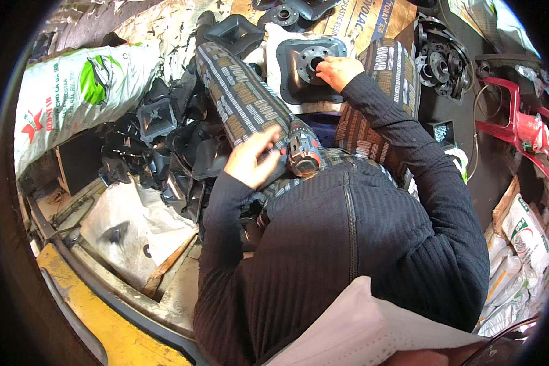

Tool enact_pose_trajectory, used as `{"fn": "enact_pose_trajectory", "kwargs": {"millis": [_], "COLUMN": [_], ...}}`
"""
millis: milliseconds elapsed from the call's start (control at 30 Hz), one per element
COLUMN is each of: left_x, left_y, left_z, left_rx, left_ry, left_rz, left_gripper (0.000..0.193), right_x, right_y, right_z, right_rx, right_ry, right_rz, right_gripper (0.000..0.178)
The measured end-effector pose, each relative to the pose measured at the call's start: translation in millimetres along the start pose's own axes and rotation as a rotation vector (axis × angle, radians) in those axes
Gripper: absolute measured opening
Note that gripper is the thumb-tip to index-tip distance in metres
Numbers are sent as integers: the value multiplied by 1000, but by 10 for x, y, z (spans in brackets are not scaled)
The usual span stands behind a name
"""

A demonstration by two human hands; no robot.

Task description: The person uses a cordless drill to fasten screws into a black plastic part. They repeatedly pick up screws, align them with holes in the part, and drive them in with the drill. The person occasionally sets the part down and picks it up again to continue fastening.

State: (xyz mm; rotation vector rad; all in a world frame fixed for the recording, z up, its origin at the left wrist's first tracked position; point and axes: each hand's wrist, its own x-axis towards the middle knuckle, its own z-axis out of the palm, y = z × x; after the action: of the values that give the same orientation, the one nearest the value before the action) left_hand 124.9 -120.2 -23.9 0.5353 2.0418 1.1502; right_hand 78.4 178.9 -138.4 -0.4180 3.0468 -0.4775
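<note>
- Work piece: we find one black square housing (290,90) lying on a white sack (273,58) between the knees, with a grey round flange (304,63) at its middle.
- Right hand (340,72): fingers bunched at the flange's right side; we cannot tell whether they grip anything.
- Left hand (252,158): fingers apart, holding nothing we can see, just beside the power driver (304,155) on the lap.
- Done: we judge the flange to be set in place on this housing.
- Left: we cannot confirm any fastening; the driver is in neither hand. We judge the loose parts at both sides to be outstanding stock.
- Count, in hand: one housing, one flange, one driver.
- Count, top edge: we note one further flange (284,16), among black parts.
- Count, left: a pile of black housings (157,117), several, overlapping too much for an exact figure.
- Count, right: a heap of flanges (437,66), several, likewise not countable.
- Surroundings: one red plastic stool (511,116), well apart.
</note>
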Motion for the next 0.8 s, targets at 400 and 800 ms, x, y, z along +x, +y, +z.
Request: {"fn": "enact_pose_trajectory", "kwargs": {"millis": [400,800], "left_x": [116,-96], "left_y": [88,628], "left_z": [523,-227], "left_rx": [645,-192], "left_ry": [-45,209], "left_rz": [-176,-110], "left_gripper": [84,37], "right_x": [37,-587], "right_y": [-88,-175], "right_z": [-16,-162], "right_rx": [139,2578], "right_ry": [14,97], "right_rz": [136,550], "right_gripper": [23,34]}}
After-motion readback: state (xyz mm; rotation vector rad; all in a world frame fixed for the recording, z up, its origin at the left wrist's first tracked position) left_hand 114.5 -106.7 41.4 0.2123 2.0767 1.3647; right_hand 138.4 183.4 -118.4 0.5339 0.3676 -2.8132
